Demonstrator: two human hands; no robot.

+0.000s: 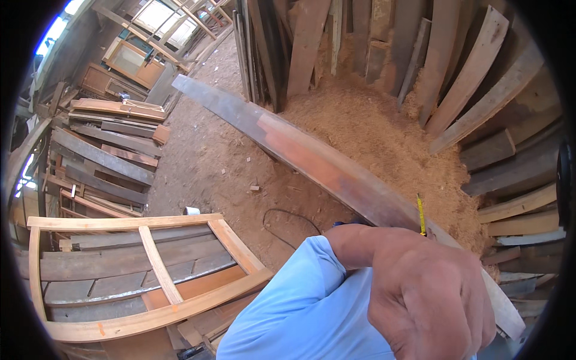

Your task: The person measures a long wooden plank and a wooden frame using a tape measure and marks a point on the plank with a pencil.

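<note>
My left arm, in a light blue sleeve [288,300], comes in from the lower edge. Large in the foreground, my left hand [432,294] is closed with its fingers curled under. What it holds, if anything, is hidden. Just beyond its knuckles a yellow tape measure blade [421,215] lies across a long wooden plank [324,156]. The blade's lower end disappears behind the hand. Grey-brown with a reddish patch, the plank runs diagonally from the upper left to the lower right, passing behind my hand. My right hand does not show.
A light wooden frame [153,255] with a crossbar lies at the lower left over stacked boards. More planks [108,153] are piled at the left. Upright boards [468,78] lean around sawdust [360,120] at the right. A dark cable [288,211] curls on the dirt floor [198,168].
</note>
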